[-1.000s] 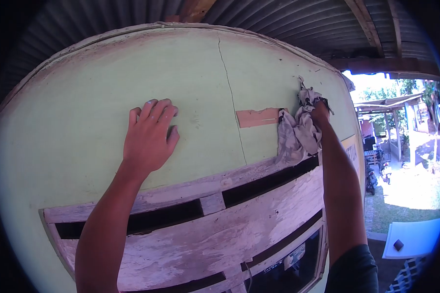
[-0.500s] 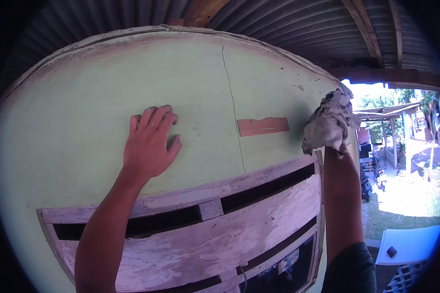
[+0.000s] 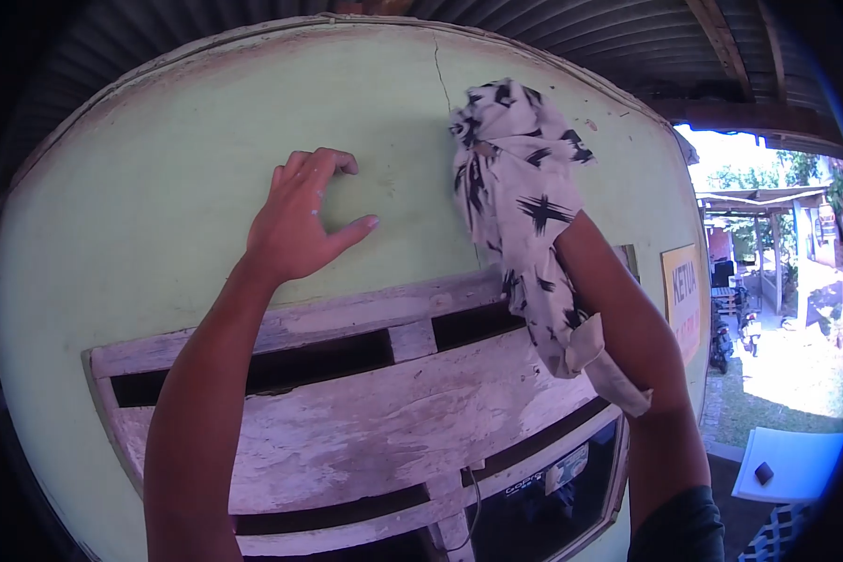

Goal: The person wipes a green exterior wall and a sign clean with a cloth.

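My left hand [image 3: 300,220] is raised at the pale green wall [image 3: 197,178], its fingers bent and the thumb spread away from them, with nothing in it. A white cloth with black star-like marks [image 3: 525,178] is bunched at the wall to the right, with a long end hanging over my forearm [image 3: 618,309]. Folds of this cloth cover most of my right hand, which grips it. Above the cloth, a thin crack [image 3: 440,75] runs down the wall.
Below the hands is a worn, whitish wooden window frame [image 3: 365,375] with dark slots and a hanging cord [image 3: 478,506]. A yellow-edged sign [image 3: 684,295] hangs on the right. Corrugated roofing [image 3: 590,37] is overhead; a white panel [image 3: 796,464] stands at lower right.
My right hand has swept the cloth leftward across the wall, and the cloth now covers the reddish strip. The left hand has turned, its thumb spreading wider. The view has shifted slightly.
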Available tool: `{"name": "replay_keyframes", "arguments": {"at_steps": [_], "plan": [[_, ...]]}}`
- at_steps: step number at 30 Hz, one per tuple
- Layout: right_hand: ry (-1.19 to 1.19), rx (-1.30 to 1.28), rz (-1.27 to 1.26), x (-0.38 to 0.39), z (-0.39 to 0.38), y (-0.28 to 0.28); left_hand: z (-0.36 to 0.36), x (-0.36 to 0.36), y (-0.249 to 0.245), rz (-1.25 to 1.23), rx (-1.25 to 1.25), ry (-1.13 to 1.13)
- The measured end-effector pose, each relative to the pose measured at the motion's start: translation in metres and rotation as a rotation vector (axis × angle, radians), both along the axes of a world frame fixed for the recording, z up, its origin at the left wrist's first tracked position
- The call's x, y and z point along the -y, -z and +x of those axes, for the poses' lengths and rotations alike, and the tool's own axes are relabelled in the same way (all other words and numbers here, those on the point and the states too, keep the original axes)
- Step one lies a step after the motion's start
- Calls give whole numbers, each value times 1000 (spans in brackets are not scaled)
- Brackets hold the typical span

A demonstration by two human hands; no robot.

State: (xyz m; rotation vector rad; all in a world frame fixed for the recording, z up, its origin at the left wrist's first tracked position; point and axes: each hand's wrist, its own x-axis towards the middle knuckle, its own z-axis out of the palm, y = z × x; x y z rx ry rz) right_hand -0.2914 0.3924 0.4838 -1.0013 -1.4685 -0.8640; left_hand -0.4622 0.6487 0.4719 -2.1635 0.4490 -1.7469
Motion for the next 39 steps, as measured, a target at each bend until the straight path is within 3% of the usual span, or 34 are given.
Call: {"name": "replay_keyframes", "arguments": {"at_steps": [2, 4, 5, 8, 10, 12, 13, 15, 17, 19, 22, 24, 25, 27, 28, 30, 31, 33, 34, 37, 39], "plan": [[-83, 45, -51, -32, -16, -13, -1, -1, -1, -118, -30, 59], [-153, 132, -90, -66, -38, -18, 5, -12, -4, -56, -116, 417], [-9, 206, -88, -74, -51, -14, 9, -16, -4, -69, -59, 438], [-109, -108, -311, -104, -79, -12, 6, -14, -3, -164, -121, 490], [-109, -45, -236, -114, -89, -5, 17, -23, -9, -172, -26, 597], [250, -22, -336, -90, -122, 17, 16, -34, -16, -108, -147, 590], [298, 98, -319, -97, -105, 18, 14, -32, -13, -21, -93, 653], [428, 107, -386, -95, -82, 43, 17, -31, -10, -80, -112, 679], [521, 313, -309, -79, -98, 80, 8, -38, -23, 204, -86, 624], [717, 333, -426, -61, -111, 115, 9, -27, -13, 121, -5, 519], [840, 660, -249, -44, -117, 154, 10, -22, -8, 16, 68, 406], [617, 685, -478, -38, -120, 159, 12, -25, -8, 11, 70, 372], [614, 686, -483, -31, -126, 160, 13, -25, -8, 6, 69, 370], [651, 419, -798, -15, -138, 161, 15, -27, -9, -2, 94, 351], [645, 417, -803, -7, -132, 159, 17, -28, -10, -7, 89, 347], [411, 402, -992, 16, -114, 146, 20, -30, -12, 20, 112, 392], [406, 402, -994, 31, -105, 144, 19, -29, -12, 18, 110, 388], [235, 463, -701, 55, -92, 140, 18, -27, -13, 14, 96, 473], [231, 463, -700, 53, -91, 137, 16, -26, -14, 14, 95, 470], [322, 276, -244, 29, -85, 124, 16, -25, -14, 19, 110, 500], [335, 297, -150, 0, -80, 98, 18, -26, -15, -59, 3, 576]]}}
